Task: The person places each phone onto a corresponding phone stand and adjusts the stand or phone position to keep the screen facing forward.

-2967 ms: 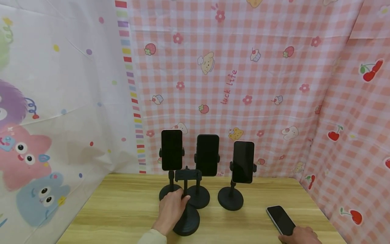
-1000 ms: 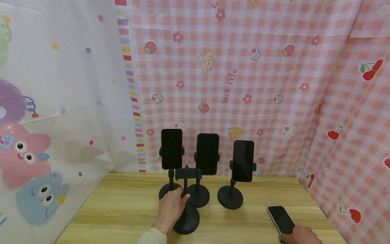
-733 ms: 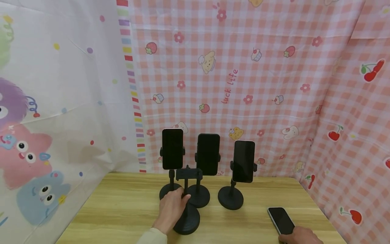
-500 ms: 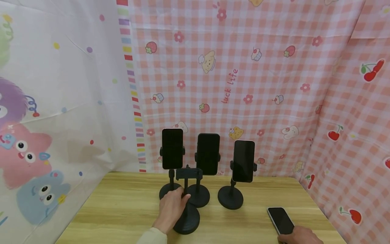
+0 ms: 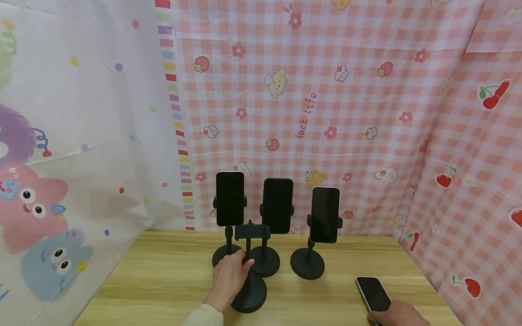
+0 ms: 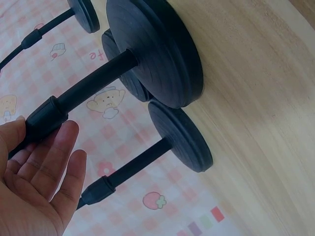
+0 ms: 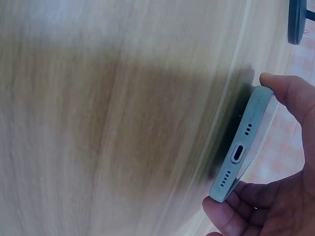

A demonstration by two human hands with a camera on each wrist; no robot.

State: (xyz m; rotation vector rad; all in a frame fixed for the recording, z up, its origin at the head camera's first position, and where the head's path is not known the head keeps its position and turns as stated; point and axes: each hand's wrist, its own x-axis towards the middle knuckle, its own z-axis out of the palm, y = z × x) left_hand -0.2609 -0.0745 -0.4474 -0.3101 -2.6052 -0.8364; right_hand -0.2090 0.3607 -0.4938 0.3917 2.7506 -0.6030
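My left hand [image 5: 229, 278] pinches the upright of a black phone stand [image 5: 249, 299], whose clamp holds no phone. In the left wrist view, the thumb and index finger of the left hand [image 6: 37, 172] are at the collar of the stand's pole [image 6: 98, 81], the other fingers extended behind. My right hand [image 5: 401, 314] grips the near end of a dark-screened phone [image 5: 372, 292] lying screen up at front right. In the right wrist view, the thumb and fingers of the right hand [image 7: 290, 196] hold opposite edges of the pale-cased phone [image 7: 241, 142], its charging port facing the camera.
Behind the held stand, three more black stands bear upright phones: a left phone [image 5: 230, 199], a middle phone [image 5: 277, 206] and a right phone [image 5: 324, 215]. Two of their bases crowd the held stand. A pink checked cloth [image 5: 346, 113] hangs behind the wooden table [image 5: 163, 271].
The right hand has shifted slightly left and forward along the phone. My left hand stays on the stand, and the other stands have not moved.
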